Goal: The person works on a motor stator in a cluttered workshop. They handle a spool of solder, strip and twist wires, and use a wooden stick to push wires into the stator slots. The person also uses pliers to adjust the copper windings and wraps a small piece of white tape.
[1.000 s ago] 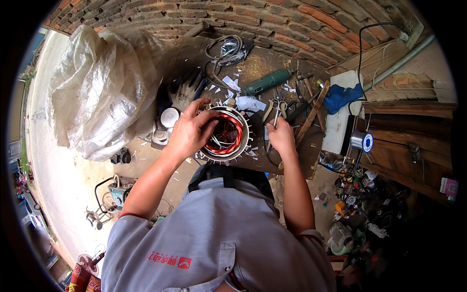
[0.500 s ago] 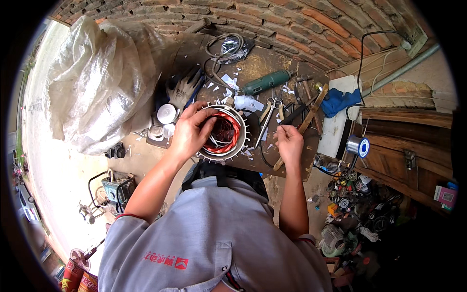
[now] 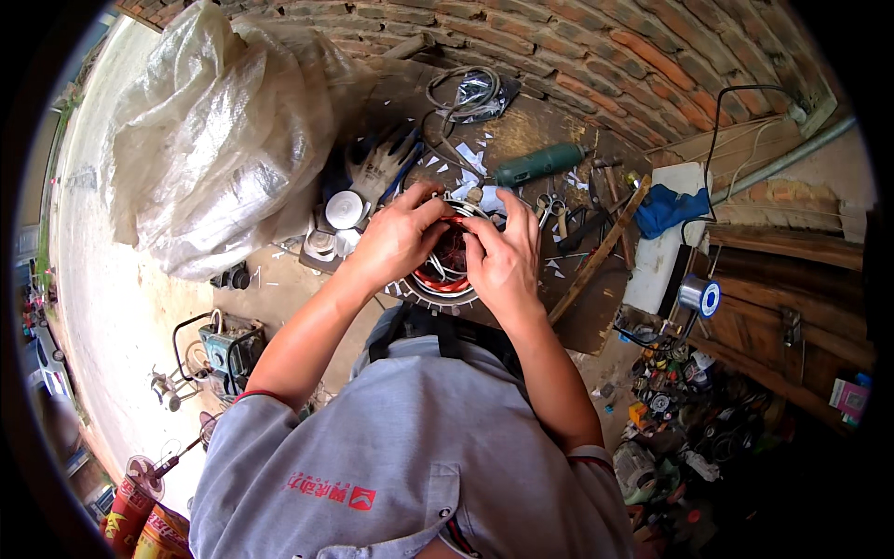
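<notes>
A round motor stator [image 3: 445, 300] with a toothed metal rim stands at the near edge of the workbench. Inside it are reddish copper windings [image 3: 434, 282] and pale leads. My left hand [image 3: 396, 240] reaches over its left side, thumb and fingers closed on the winding at the far rim. From the right, my right hand [image 3: 506, 264] bends in, thumb and forefinger closing on the winding near the left fingertips, its other fingers raised. Both hands hide much of the stator's far side, and the exact strand between the fingertips cannot be made out.
On the workbench [image 3: 596, 303] lie a green cylindrical power tool [image 3: 538, 165], scissors [image 3: 556, 207], a wooden stick [image 3: 605, 244], a work glove [image 3: 384, 163] and paper scraps. A solder spool [image 3: 700, 295] is at the right. Plastic sheeting [image 3: 219, 149] bulks up at the left.
My right hand has moved left, from beside the dark-handled tool to the stator, and its fingers now meet the winding. My left hand stays at the stator. The view has shifted slightly.
</notes>
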The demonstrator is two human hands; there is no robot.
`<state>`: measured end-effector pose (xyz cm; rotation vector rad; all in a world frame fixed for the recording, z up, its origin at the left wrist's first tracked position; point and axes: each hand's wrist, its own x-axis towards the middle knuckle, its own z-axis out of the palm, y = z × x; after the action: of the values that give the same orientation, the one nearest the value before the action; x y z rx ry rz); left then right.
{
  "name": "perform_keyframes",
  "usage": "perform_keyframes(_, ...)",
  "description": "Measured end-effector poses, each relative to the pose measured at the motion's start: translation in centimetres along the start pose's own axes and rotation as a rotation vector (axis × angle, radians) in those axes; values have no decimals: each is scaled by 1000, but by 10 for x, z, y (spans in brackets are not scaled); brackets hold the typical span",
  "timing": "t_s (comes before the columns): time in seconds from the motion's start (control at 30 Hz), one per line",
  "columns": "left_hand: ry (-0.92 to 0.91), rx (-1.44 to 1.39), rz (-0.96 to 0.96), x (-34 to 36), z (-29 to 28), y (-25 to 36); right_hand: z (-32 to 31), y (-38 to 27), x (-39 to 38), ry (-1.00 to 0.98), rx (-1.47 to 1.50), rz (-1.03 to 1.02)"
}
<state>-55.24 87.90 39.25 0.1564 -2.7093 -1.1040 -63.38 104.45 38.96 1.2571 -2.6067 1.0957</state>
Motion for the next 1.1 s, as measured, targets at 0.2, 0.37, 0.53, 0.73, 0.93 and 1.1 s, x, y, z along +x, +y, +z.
perform_keyframes(0.2, -56, 8, -28, 0, -2, -2, 8, -1, -5, -6, -147, -2)
perform_keyframes(0.37, -37, 14, -25, 1, 0, -1, 12, -5, -6, -12, -188, 49)
perform_keyframes(0.53, -11, -81, -91, 0, 2, 0, -1, -10, -27, 47, 65, 61)
perform_keyframes(0.73, 157, -254, -186, -18, 7, -7, -29, 58, -102, 295, 409, 683)
perform_keyframes(0.93, 253, -764, -553, -43, 17, 3, -10, 97, -145, 43, 301, 951)
perform_keyframes(1.1, 304, -669, -541, -48, 28, 5, 17, 92, -106, -175, -41, 920)
